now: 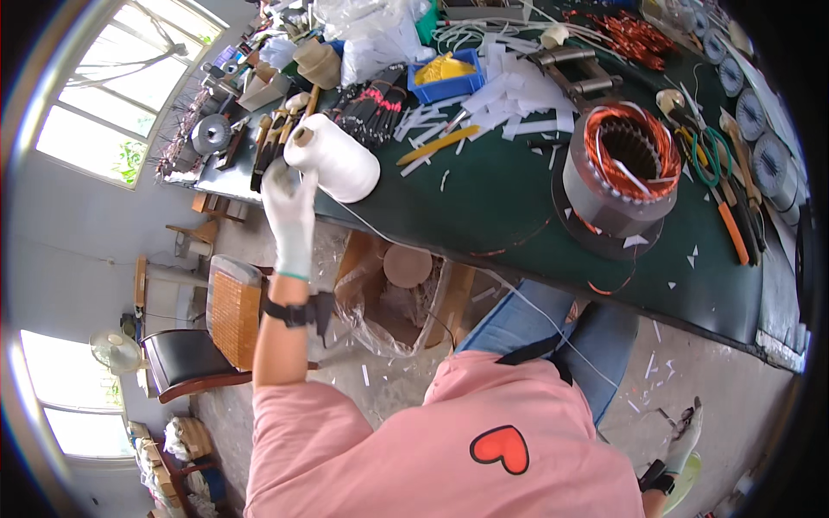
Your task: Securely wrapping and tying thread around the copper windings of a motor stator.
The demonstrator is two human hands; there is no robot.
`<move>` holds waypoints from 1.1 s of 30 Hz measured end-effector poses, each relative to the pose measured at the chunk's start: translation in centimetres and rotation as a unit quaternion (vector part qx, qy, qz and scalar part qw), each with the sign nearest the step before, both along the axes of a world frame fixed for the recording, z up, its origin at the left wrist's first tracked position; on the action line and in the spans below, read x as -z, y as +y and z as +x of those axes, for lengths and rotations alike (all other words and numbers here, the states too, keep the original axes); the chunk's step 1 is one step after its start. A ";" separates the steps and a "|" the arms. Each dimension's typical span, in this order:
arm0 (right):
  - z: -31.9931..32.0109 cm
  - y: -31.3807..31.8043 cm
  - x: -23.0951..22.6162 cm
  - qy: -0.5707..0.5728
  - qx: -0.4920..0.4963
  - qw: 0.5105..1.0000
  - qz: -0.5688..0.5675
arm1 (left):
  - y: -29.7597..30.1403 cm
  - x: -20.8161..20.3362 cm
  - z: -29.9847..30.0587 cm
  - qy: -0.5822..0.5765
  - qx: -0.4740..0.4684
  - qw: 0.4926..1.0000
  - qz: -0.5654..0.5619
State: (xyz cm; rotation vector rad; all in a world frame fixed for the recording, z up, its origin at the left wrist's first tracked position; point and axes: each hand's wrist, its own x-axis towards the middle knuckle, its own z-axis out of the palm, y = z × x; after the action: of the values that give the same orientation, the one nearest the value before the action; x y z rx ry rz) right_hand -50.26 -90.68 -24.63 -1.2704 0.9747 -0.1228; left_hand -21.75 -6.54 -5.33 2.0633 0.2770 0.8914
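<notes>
One left grip (289, 197), half-spread, beside white spool (344, 162)

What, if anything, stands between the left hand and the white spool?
Nothing visible: the left hand is right at the left side of the spool, with no other thing between them. The black bundle lies beyond the spool, out of the way.

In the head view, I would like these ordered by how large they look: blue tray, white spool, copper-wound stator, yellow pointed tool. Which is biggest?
1. Copper-wound stator
2. White spool
3. Blue tray
4. Yellow pointed tool, long but very thin
</notes>
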 end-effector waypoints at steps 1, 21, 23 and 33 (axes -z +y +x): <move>0.3 0.8 0.2 0.000 -0.003 1.000 0.017 | -0.3 1.5 -1.1 0.041 -0.076 0.995 0.047; 11.6 10.7 -8.5 -0.108 -0.260 0.957 0.074 | -9.6 -21.1 -10.5 0.099 0.743 0.652 0.114; 12.4 10.5 -8.9 -0.086 -0.275 0.955 0.071 | -7.8 -18.9 -12.1 0.204 0.666 0.706 0.131; 12.4 12.8 -9.0 -0.071 -0.321 0.938 0.113 | -2.7 -4.4 -6.5 0.233 0.031 0.971 -0.038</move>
State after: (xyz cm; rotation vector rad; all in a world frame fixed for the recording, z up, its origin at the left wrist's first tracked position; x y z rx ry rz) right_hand -37.88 -77.84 -15.66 -1.2846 0.4001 0.3927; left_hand -28.23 -9.19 -0.89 2.1757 0.4843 0.3403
